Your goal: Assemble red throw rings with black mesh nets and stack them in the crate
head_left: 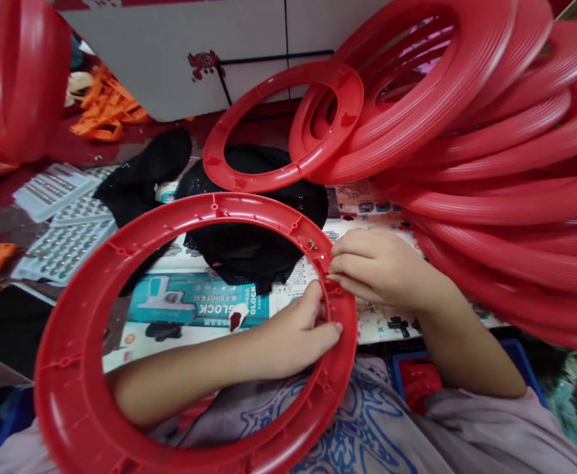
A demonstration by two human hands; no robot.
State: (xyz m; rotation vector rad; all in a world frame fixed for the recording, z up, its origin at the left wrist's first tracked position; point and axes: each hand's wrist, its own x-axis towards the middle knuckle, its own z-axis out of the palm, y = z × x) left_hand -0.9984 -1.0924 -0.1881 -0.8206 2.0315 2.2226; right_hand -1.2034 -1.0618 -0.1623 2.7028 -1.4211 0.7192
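Left hand (pixel 301 336) clamped on the inner rim of a red ring (pixel 68 362) at the ring's 3 o'clock, forearm passing through the hole. Right hand (pixel 379 266): fingertips bunched against the same ring near 2 o'clock; cannot tell whether they pinch anything. Metal piece (pixel 311 244) sits on the ring just beside them.

Ring, ribbed side up: judged light, stiff plastic, slick where glossy; thin ribs likely weakest. Suggested hold: both rims together, 9 o'clock, clear of the metal piece.

Farther out: another ring (pixel 350 99) toward 1 o'clock, ring pile (pixel 485 204) toward 2.
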